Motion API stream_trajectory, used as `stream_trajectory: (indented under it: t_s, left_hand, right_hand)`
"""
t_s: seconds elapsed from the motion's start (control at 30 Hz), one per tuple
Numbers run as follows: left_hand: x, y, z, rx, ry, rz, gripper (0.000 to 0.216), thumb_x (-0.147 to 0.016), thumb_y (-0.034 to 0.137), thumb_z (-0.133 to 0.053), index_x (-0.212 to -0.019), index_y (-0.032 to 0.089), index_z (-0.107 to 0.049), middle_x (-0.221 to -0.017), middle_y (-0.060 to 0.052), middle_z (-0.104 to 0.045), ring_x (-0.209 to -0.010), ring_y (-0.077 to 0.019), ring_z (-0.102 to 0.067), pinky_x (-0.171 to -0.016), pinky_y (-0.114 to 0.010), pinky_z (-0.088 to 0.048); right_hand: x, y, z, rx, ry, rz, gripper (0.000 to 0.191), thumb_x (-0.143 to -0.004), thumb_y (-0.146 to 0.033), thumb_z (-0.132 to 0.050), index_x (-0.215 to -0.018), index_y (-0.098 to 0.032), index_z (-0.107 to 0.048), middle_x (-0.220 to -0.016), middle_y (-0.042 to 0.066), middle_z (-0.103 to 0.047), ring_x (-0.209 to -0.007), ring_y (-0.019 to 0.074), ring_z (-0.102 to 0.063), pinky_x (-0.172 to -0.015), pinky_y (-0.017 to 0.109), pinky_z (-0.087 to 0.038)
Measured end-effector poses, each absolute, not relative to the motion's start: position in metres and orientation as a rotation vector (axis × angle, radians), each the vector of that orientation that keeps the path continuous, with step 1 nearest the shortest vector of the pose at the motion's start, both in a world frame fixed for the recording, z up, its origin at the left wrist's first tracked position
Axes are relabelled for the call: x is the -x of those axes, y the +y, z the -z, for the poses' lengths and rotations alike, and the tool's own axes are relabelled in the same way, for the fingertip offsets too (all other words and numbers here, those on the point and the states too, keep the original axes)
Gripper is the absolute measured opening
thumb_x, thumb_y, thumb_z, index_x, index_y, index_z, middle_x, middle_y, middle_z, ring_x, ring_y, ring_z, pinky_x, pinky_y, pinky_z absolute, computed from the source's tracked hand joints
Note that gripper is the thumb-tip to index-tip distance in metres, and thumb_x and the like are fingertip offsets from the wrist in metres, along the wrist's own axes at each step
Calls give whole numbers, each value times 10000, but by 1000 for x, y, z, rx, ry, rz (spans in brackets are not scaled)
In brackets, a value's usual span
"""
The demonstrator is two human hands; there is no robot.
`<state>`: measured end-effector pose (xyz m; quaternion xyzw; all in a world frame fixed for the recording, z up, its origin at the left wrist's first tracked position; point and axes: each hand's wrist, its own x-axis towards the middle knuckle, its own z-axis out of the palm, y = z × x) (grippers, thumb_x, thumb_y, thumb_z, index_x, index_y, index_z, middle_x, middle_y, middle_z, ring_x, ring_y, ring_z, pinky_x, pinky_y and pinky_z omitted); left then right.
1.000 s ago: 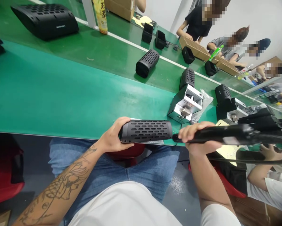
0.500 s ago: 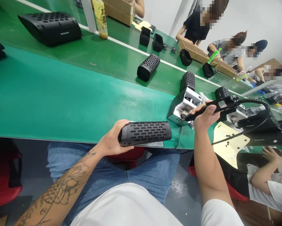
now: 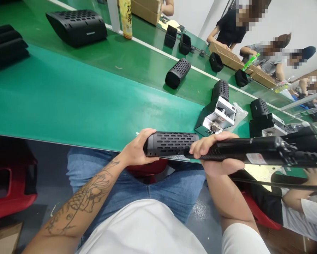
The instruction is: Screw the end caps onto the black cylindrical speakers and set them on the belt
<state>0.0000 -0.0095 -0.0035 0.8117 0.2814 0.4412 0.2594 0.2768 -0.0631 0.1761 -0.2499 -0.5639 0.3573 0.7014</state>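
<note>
My left hand (image 3: pixel 138 150) grips the left end of a black slotted housing (image 3: pixel 175 143), which lies on its side at the bench's near edge. My right hand (image 3: pixel 218 153) is wrapped round a black electric screwdriver (image 3: pixel 253 150), held almost level with its tip pointing left. The tip end is against or just over the housing's right end; my fingers partly hide the spot, so contact is unclear. Behind my right hand stands a silver and black screw feeder (image 3: pixel 218 116).
More slotted housings stand on the green bench (image 3: pixel 76 102), one (image 3: pixel 178 73) behind mine and a large one (image 3: pixel 79 28) at far left. A drink bottle (image 3: pixel 126 19) is by a white post. At right sit a second feeder (image 3: pixel 273 123) and a neighbour's arm (image 3: pixel 293 201).
My right hand has brought the screwdriver from the screw feeder down and left to the housing's right end. My left hand still grips the housing; the view has shifted slightly.
</note>
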Motion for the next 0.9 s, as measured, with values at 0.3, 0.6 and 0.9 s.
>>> stream_trajectory:
  t_s: [0.3,0.6,0.9]
  left_hand:
    - [-2,-10,2,-2161,773,-1142,1235,-877,433,-1124,-1908,327,-452,-1795,-213,-661,-1659,-489,-742,-1370,-669,-693]
    - [-4,-10,-2,-2149,756,-1165,1188,-872,460,-1121,-1876,320,-501,-1735,-194,-709,-1616,-467,-769,-1370,-655,-691]
    - [-1,-12,-3,-2197,782,-1176,1296,-811,370,-1161,-1896,324,-455,-1755,-199,-710,-1620,-481,-780,-1382,-668,-686]
  right_hand:
    - [-270,-52,-176,649,-1266,-966,602,-892,-778,-1090,-969,-288,-749,-606,-73,-736,-402,175,-631,-476,335,-645]
    - [-269,-51,-169,500,-1364,-1062,421,-964,-616,-1084,-981,-300,-806,-601,-69,-716,-416,160,-634,-481,294,-634]
    - [-268,-56,-156,516,-1387,-1051,466,-944,-665,-1093,-1044,-304,-816,-629,-72,-723,-424,155,-611,-492,307,-615]
